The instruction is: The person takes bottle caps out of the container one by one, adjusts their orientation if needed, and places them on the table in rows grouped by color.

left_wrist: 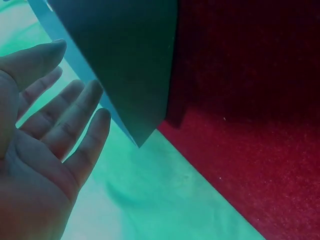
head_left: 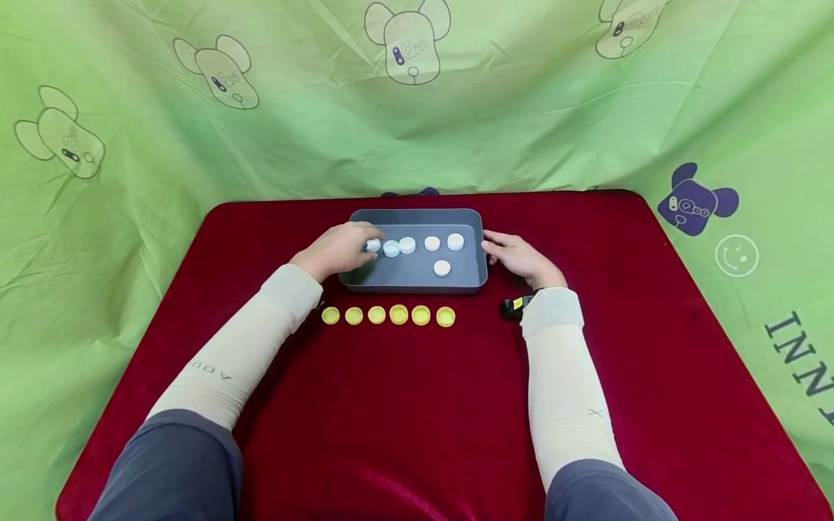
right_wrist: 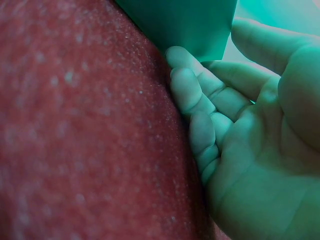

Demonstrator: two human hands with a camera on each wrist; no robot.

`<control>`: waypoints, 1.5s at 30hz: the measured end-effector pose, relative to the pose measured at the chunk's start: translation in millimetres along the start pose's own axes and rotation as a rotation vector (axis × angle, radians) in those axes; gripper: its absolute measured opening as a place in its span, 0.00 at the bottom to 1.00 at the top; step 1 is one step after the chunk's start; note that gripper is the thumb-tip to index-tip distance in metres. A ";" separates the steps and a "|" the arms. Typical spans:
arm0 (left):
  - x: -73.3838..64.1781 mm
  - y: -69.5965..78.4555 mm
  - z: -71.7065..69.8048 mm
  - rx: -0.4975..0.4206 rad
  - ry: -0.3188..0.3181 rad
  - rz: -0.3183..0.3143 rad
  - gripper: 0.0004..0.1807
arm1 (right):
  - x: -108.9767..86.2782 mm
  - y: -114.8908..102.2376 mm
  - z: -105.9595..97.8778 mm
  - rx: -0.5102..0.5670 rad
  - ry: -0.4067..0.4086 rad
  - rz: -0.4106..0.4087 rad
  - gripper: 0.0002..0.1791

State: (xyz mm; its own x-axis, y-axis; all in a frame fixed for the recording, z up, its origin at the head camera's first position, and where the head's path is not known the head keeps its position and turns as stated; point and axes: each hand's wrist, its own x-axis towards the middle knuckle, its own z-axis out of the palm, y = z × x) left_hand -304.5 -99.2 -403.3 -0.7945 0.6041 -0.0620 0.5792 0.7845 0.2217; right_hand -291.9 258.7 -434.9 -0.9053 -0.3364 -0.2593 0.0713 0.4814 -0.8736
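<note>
My left hand (head_left: pixel 345 247) reaches over the left end of a grey tray (head_left: pixel 407 284), thumb and fingers apart around a white bottle cap (head_left: pixel 373 245). The left wrist view shows its spread fingers (left_wrist: pixel 70 135) with nothing between them. Two more pale caps (head_left: pixel 391 249) (head_left: pixel 407 244) sit side by side to its right. Farther right in the tray lie three white caps (head_left: pixel 432 244) (head_left: pixel 455 242) (head_left: pixel 442 268). With its fingers bent, my right hand (head_left: pixel 517 257) holds the tray's right end; the right wrist view shows fingertips (right_wrist: pixel 185 87) low against the wall.
Several yellow caps (head_left: pixel 399 314) stand in a row in front of the tray, hollow side up. Red cloth (head_left: pixel 404 405) covers the table. A green printed curtain (head_left: pixel 313 137) hangs behind and at both sides.
</note>
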 end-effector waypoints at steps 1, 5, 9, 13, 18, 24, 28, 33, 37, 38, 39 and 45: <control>0.7 -0.2 0.3 0.002 -0.003 -0.007 0.20 | 2.3 3.3 -0.6 -0.004 -0.001 0.003 0.30; 3.1 -0.7 0.4 0.005 -0.017 -0.030 0.20 | 8.7 13.4 -1.3 -0.013 0.000 -0.002 0.31; 6.0 -2.7 1.0 0.008 -0.033 -0.040 0.20 | 9.0 14.0 -1.3 -0.004 0.003 0.005 0.31; 8.2 -5.6 2.1 0.014 -0.039 -0.039 0.20 | 13.3 20.2 -1.3 -0.007 0.007 0.003 0.31; 9.9 -8.2 2.8 0.026 -0.032 -0.035 0.18 | 15.9 23.4 0.0 -0.013 0.024 -0.010 0.32; 13.1 -12.6 6.2 0.036 -0.032 -0.023 0.16 | 16.4 23.2 0.7 -0.025 0.025 -0.002 0.31; 16.6 -14.4 8.0 0.052 -0.036 -0.019 0.16 | 17.1 24.1 0.3 -0.018 0.034 -0.001 0.31; 19.5 -13.8 8.1 0.064 -0.049 -0.018 0.15 | 16.6 24.0 0.0 -0.009 0.040 -0.010 0.31; 20.8 -13.6 8.6 0.079 -0.062 -0.015 0.15 | 15.6 23.8 0.2 -0.005 0.042 -0.009 0.31; 21.0 -13.6 8.6 0.080 -0.062 -0.014 0.15 | 15.4 23.8 0.2 -0.004 0.044 -0.007 0.31; 21.3 -13.7 8.7 0.083 -0.062 -0.014 0.14 | 15.3 23.9 0.3 -0.005 0.043 -0.004 0.31; 23.9 -15.0 10.1 0.083 -0.057 -0.018 0.14 | 15.1 24.3 0.4 0.007 0.044 0.000 0.31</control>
State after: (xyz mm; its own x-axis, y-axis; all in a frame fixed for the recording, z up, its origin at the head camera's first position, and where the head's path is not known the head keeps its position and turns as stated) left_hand -330.3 -95.1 -418.0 -0.7943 0.5953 -0.1212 0.5802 0.8025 0.1390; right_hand -303.6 264.9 -460.2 -0.9228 -0.3007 -0.2410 0.0738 0.4760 -0.8764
